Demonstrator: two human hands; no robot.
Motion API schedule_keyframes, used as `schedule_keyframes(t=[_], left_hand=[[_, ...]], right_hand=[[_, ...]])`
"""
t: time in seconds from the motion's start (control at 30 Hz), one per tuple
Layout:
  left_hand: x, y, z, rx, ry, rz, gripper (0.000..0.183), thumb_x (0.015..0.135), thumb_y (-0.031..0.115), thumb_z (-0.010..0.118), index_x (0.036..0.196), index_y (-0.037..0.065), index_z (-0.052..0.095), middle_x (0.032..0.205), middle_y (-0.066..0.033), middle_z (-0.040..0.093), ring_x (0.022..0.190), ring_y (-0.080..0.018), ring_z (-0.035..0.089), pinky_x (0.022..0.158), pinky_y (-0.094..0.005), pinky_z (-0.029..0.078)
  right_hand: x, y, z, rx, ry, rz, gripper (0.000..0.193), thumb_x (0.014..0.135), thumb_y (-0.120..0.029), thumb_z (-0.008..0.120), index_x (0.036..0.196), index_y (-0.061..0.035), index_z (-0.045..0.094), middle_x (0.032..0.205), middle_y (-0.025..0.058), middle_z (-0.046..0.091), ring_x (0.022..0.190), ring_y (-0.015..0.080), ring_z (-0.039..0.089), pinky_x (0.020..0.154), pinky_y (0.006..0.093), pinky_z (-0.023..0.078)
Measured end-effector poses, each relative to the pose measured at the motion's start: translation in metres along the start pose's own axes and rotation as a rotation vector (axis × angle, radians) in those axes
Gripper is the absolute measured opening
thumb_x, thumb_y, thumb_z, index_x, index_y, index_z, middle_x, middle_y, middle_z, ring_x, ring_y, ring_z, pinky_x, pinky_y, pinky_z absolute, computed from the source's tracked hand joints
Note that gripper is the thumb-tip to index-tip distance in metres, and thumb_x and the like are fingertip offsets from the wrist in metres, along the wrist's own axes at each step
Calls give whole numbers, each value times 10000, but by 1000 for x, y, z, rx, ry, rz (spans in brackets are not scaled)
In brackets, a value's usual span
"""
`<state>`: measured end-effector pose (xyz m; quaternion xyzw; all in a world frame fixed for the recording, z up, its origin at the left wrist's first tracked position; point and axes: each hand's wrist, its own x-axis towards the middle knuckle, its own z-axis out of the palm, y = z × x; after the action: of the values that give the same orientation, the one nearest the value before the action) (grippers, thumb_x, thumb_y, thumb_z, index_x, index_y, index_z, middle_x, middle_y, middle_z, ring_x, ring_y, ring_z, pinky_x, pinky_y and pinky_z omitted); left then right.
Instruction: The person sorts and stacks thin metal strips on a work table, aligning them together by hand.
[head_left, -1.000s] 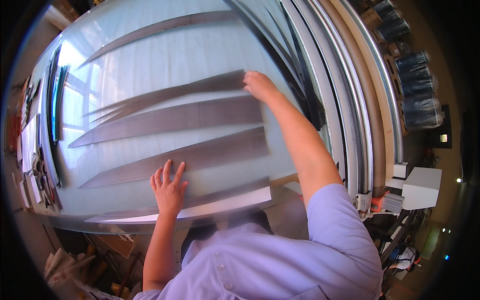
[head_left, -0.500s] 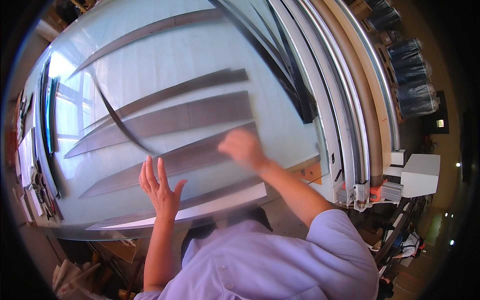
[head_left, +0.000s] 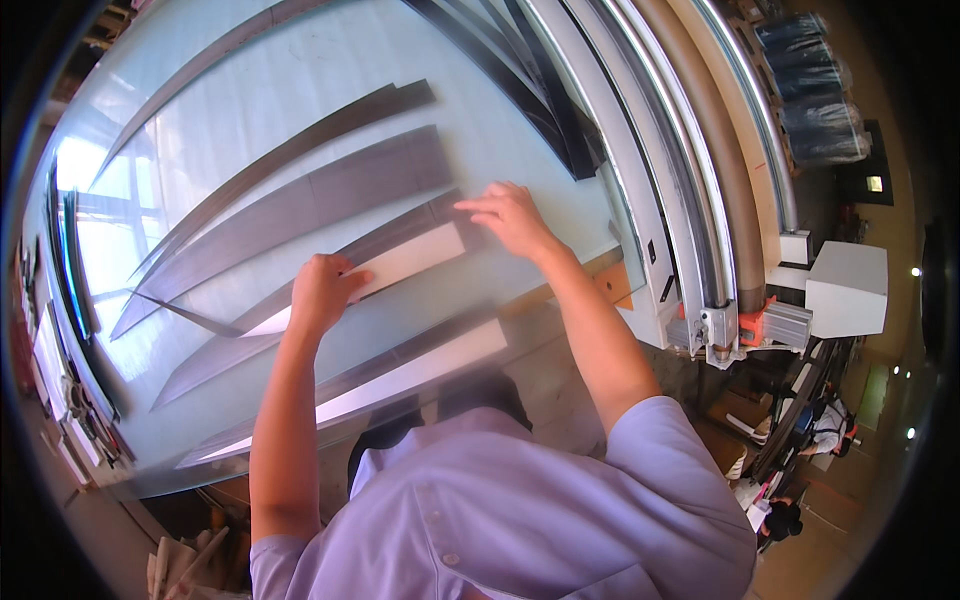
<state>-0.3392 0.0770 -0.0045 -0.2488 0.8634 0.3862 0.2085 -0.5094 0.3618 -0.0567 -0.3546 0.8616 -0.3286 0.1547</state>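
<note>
A long dark tapered panel (head_left: 415, 216) lies on the glassy pale tabletop, with a white strip (head_left: 425, 256) along its near edge. My left hand (head_left: 325, 287) is closed over the middle of the white strip, thumb and bent fingers at its edge. My right hand (head_left: 512, 217) hovers by the panel's right end, fingers stretched leftward and apart; its fingertips seem to touch or nearly touch that end. A thin dark strip (head_left: 188, 318) curves up beyond my left hand, near the white strip's left end; whether they are joined is unclear.
Nearer me lies another dark panel (head_left: 405, 350) with a white strip (head_left: 440, 360). Farther off are more dark tapered panels (head_left: 370, 172) and narrow dark bars (head_left: 570, 140). Metal rails (head_left: 705, 200) run along the right; tools (head_left: 85, 420) crowd the left edge.
My left hand has closed and moved up onto the white strip. My right hand's fingers have straightened. The thin dark strip has swung down leftward; a white strip now shows on the middle panel.
</note>
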Motion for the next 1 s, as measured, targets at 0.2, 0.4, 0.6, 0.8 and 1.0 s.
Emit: schedule_keyframes(t=[0.2,0.4,0.6,0.8,1.0], left_hand=[[26,13,22,63,-4,-57,338,801,328,807,879,6,743,784,-153,723,752,-292,691,709,-407,522],[33,8,28,53,1,-106,403,784,344,830,959,-8,742,885,-174,734,838,-327,705,762,-418,535],[33,2,32,59,25,-69,382,785,334,827,947,-2,746,858,-172,726,823,-331,697,749,-420,531],[32,8,29,86,-3,-78,361,788,337,819,928,12,748,829,-164,715,805,-326,690,737,-417,527],[33,-1,35,80,53,-51,357,800,358,804,923,27,748,817,-164,713,786,-329,685,719,-430,524]], right_hand=[[-1,4,7,53,48,20,286,786,-183,788,1067,-233,807,796,27,544,874,232,543,826,377,410],[-1,8,9,86,46,44,332,732,-152,824,1050,-249,810,803,19,538,875,230,534,834,380,406],[-1,11,14,129,45,71,334,726,-144,830,1041,-254,811,822,4,543,914,217,531,872,375,384],[-1,11,13,128,41,78,334,721,-136,834,1036,-247,811,829,0,548,920,211,534,880,374,373],[-1,7,13,52,71,24,340,739,-132,800,1065,-226,806,818,31,542,864,225,529,844,364,404]])
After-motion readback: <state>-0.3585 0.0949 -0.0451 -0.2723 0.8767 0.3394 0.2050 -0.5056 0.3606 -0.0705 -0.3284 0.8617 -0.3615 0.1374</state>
